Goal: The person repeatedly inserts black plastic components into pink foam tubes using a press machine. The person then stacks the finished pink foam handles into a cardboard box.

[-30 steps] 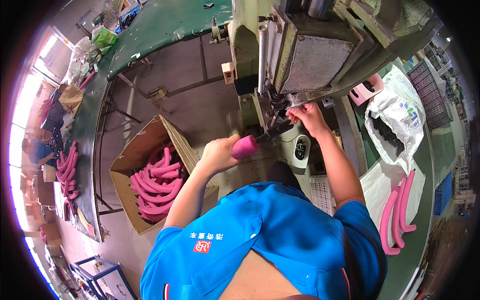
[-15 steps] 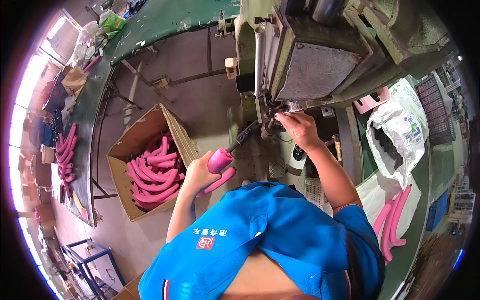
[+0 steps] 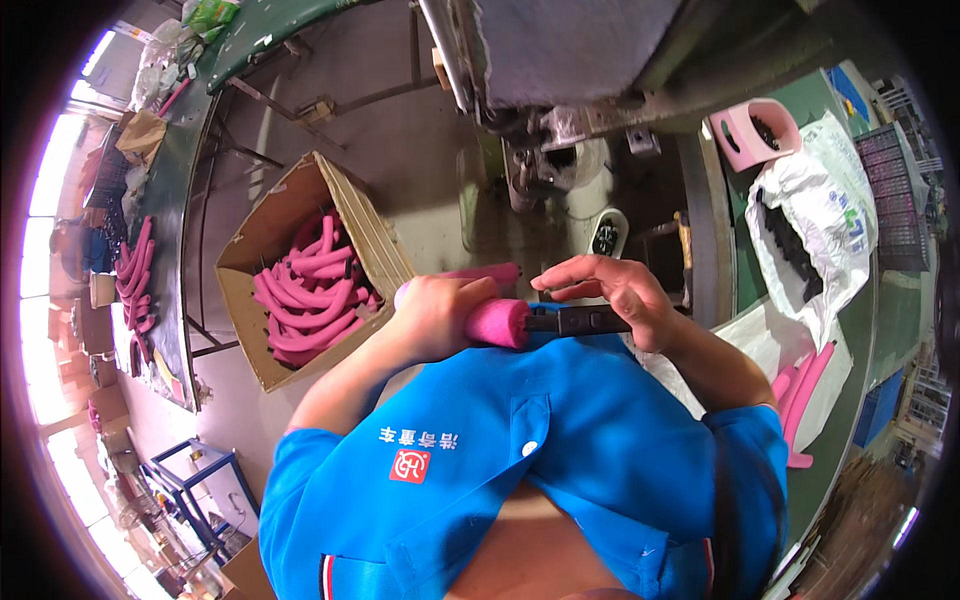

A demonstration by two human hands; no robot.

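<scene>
My left hand (image 3: 440, 316) is wrapped round a pink foam-covered tube (image 3: 500, 322), held crosswise close to my blue shirt. From the tube's right end sticks a flat black plastic piece (image 3: 580, 320). My right hand (image 3: 628, 292) is at the outer end of that black piece, its fingers stretched out to the left above it and apart; whether the palm touches it is hidden. Another pink tube (image 3: 490, 272) shows just beyond my left hand. Ahead stands a heavy greenish-grey press machine (image 3: 570, 50), with its metal tooling (image 3: 560, 130) over the lower part.
To the left a cardboard box (image 3: 240, 320) holds several pink curved tubes (image 3: 310, 300), with more on a green bench (image 3: 180, 250). On the right are a pink container (image 3: 750, 145), a white sack (image 3: 835, 190) of black parts, pink tubes (image 3: 805, 400) and a dark crate (image 3: 890, 180).
Both hands have drawn back from the machine towards my body. The tube has turned from pointing at the tooling to lying crosswise. My right hand has left the tooling, its fingers spreading.
</scene>
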